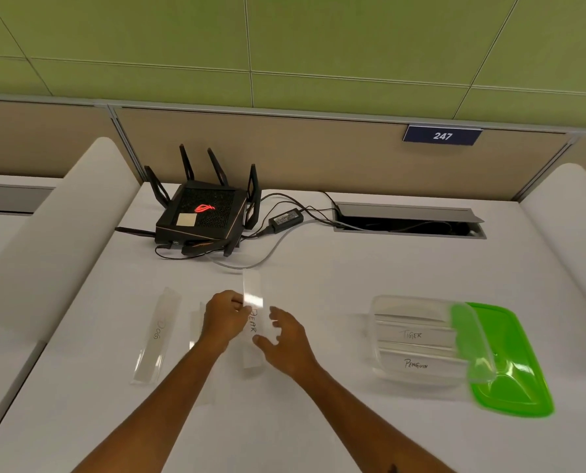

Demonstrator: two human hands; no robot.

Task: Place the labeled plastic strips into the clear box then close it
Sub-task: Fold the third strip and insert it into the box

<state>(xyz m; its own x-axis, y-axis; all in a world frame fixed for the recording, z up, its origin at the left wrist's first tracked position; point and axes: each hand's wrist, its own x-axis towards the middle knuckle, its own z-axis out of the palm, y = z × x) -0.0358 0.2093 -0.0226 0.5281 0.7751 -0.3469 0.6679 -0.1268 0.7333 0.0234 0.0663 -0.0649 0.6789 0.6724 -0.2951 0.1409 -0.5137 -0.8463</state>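
Head: router [201,218] beyond BEAR strip [253,302].

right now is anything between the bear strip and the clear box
Nothing visible. The bear strip, held in the left hand, has bare table between it and the clear box; the green lid sits beyond, leaving the box open.

Two strips [417,349] in box [378,336], lid [516,370] right.
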